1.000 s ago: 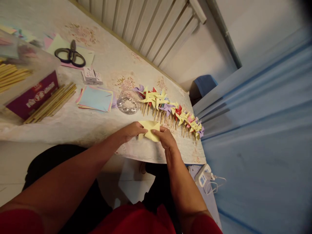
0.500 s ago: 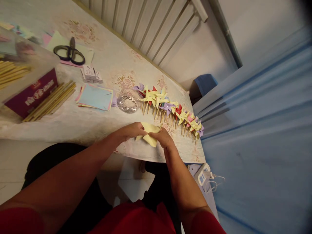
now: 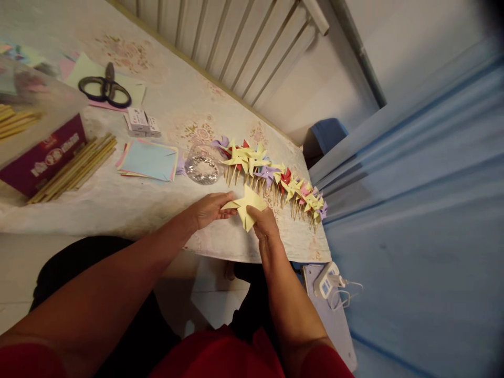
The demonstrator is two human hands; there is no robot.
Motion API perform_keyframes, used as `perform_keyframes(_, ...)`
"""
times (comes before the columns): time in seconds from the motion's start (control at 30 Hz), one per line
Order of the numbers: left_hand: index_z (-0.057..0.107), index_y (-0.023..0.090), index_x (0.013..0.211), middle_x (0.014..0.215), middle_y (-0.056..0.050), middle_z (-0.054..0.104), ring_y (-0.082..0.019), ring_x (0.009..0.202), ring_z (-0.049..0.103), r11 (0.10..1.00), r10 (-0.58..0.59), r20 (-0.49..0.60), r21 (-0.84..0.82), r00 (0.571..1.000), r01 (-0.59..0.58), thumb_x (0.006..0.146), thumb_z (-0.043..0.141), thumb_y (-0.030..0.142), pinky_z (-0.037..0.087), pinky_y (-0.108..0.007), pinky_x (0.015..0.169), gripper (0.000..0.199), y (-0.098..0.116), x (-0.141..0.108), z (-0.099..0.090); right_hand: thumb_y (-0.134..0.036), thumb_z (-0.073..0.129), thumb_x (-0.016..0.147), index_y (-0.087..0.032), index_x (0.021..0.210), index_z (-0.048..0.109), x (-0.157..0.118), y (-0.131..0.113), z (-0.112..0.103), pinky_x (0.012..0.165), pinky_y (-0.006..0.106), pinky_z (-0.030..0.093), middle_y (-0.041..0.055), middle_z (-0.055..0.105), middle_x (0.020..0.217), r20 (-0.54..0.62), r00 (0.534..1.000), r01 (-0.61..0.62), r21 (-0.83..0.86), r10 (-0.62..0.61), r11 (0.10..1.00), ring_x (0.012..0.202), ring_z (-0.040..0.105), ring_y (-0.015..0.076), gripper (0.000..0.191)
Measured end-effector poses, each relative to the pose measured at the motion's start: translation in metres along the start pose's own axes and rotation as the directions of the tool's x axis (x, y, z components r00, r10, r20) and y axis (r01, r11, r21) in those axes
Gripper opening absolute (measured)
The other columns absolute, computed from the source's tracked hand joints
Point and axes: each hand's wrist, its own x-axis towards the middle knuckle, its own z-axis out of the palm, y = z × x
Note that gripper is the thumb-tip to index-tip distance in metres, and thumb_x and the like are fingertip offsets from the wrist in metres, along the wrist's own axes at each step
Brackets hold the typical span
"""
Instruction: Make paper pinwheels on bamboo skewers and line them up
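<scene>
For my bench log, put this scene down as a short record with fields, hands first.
Right hand: thumb on folded yellow paper
Left hand: at the paper's left flap; grip unclear
Pinwheels: several colours, on sticks, in a row
Scissors: on a pale green sheet
Paper stack: blue on top
Clear container: silvery pieces inside

Yellow paper: pale, bent into a pinwheel shape
Vanes: pointed, one tip up, one down, one left
Middle: under the thumb of the right hand
Left tip: at the left hand's fingers
</scene>
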Motion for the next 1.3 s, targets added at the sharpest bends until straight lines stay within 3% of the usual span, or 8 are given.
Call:
perform_keyframes(0.13,0.073,0.013,0.092,0.093,-0.012,0.073,-0.020,0.085,0.067,0.995,-0.012,0.017,-0.100,1.000,0.014,0.073,0.080,0.054,0.048,-0.030,0.076,0.046,-0.004,0.001,0.001,-0.019,0.076,0.055,-0.014,0.089,0.070,0.004,0.002,0.009,0.068,0.027,0.058,0.0033,0.077,0.087,-0.159,0.984,0.101,0.083,-0.087,0.991,0.072,0.070,0.0162,0.035)
perform_keyframes(0.3,0.073,0.015,0.096,0.096,-0.008,0.072,-0.018,0.087,0.065,0.992,0.062,0.057,-0.110,0.996,-0.056,0.063,0.089,0.040,0.048,-0.031,0.082,0.044,-0.016,-0.002,0.009,-0.022,0.073,0.058,-0.013,0.091,0.070,0.005,0.011,0.022,0.071,0.028,0.059,0.0034,0.076,0.085,-0.254,0.957,0.168,0.087,-0.141,0.982,0.076,0.070,0.0177,0.034)
perform_keyframes(0.4,0.071,0.016,0.092,0.095,-0.006,0.071,-0.017,0.084,0.063,0.990,0.113,0.040,-0.091,0.993,-0.109,0.064,0.087,0.038,0.048,-0.030,0.081,0.040,-0.020,-0.004,0.014,-0.024,0.073,0.059,-0.012,0.095,0.070,0.005,0.019,0.029,0.072,0.029,0.059,0.0037,0.076,0.086,-0.283,0.950,0.155,0.063,-0.131,0.986,0.079,0.071,0.0194,0.038)
perform_keyframes(0.7,0.063,0.015,0.078,0.072,0.001,0.062,-0.012,0.066,0.056,0.965,0.223,-0.131,-0.112,0.966,-0.238,0.065,0.081,0.030,0.044,-0.024,0.065,0.026,-0.022,-0.001,0.021,-0.029,0.072,0.065,-0.012,0.100,0.073,0.005,0.037,0.040,0.075,0.028,0.058,0.0041,0.078,0.093,-0.270,0.946,0.180,-0.030,-0.181,0.983,0.084,0.071,0.0195,0.039)
perform_keyframes(1.03,0.058,0.018,0.063,0.058,0.003,0.057,-0.011,0.055,0.052,0.979,0.182,-0.225,-0.045,0.957,-0.197,0.062,0.078,0.026,0.038,-0.024,0.056,0.021,-0.018,-0.001,0.024,-0.028,0.074,0.066,-0.011,0.104,0.074,0.002,0.045,0.044,0.072,0.027,0.058,0.0060,0.078,0.094,-0.281,0.949,0.145,-0.024,-0.146,0.989,0.080,0.072,0.0191,0.041)
perform_keyframes(1.3,0.063,0.017,0.072,0.062,0.000,0.063,-0.016,0.064,0.060,0.978,0.199,-0.163,-0.033,0.966,-0.207,0.064,0.076,0.029,0.041,-0.025,0.058,0.019,-0.018,0.001,0.019,-0.029,0.073,0.067,-0.013,0.098,0.070,-0.003,0.042,0.047,0.069,0.028,0.056,0.0042,0.076,0.086,-0.250,0.962,0.130,0.053,-0.113,0.990,0.078,0.070,0.0186,0.035)
